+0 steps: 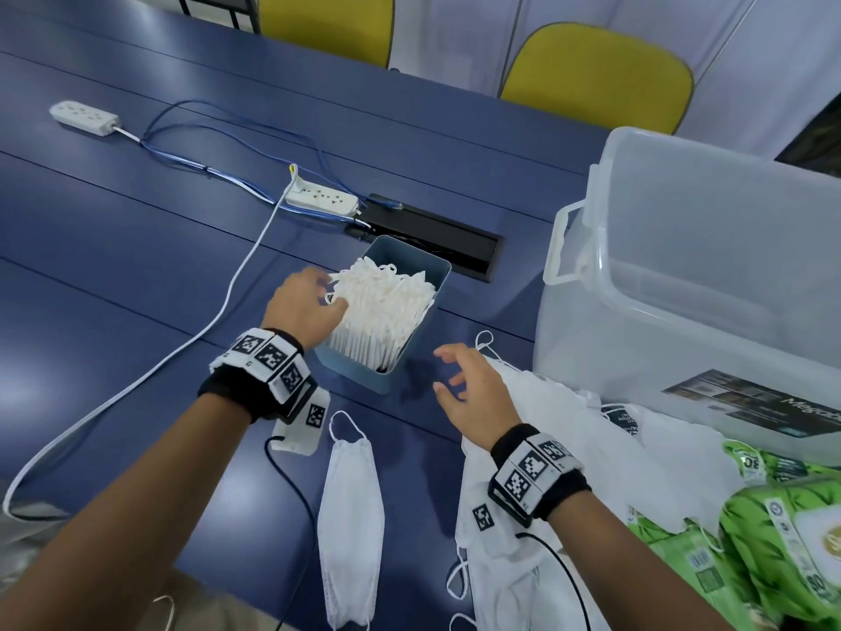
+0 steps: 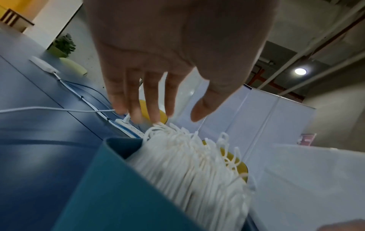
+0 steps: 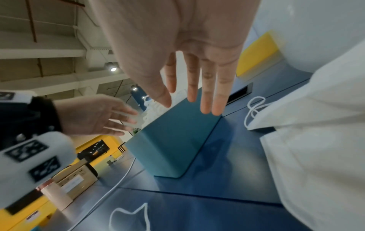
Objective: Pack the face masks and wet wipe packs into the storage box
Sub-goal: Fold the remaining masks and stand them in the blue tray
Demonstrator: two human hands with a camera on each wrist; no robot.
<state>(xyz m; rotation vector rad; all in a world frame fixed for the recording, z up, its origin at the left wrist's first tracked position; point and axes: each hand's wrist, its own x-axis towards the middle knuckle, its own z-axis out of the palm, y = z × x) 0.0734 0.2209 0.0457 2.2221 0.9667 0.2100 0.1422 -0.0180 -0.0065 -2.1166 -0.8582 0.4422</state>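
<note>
— What lies nearest the person on the dark blue worktop (image 1: 136,248)?

— A single white folded face mask (image 1: 350,516) lies flat between the two forearms. To its right, a loose heap of white face masks (image 1: 591,448) spreads under the right wrist, and beside that, at the right edge, sit green printed wet wipe packs (image 1: 782,539).

— And the right hand?

— The right hand (image 1: 473,393) hovers over the left edge of that heap, fingers (image 3: 207,93) spread apart and relaxed, holding nothing. The small teal rectangular container (image 1: 387,371) stands just ahead of them, not touched.

— What is in the container?

— A tight upright row of white masks with ear loops (image 1: 387,307), filling it and sticking out above the rim.

— Where is the left hand?

— The left hand (image 1: 305,307) is at the container's left side, fingers (image 2: 136,100) straight and a little apart. Their tips are at the ear loops; I cannot tell whether they touch.

— And the storage box?

— The large clear plastic storage box (image 1: 705,275) stands to the right, well apart from the left hand. Beyond are two white power strips (image 1: 318,200) with blue cables, then yellow chairs (image 1: 596,75).
</note>
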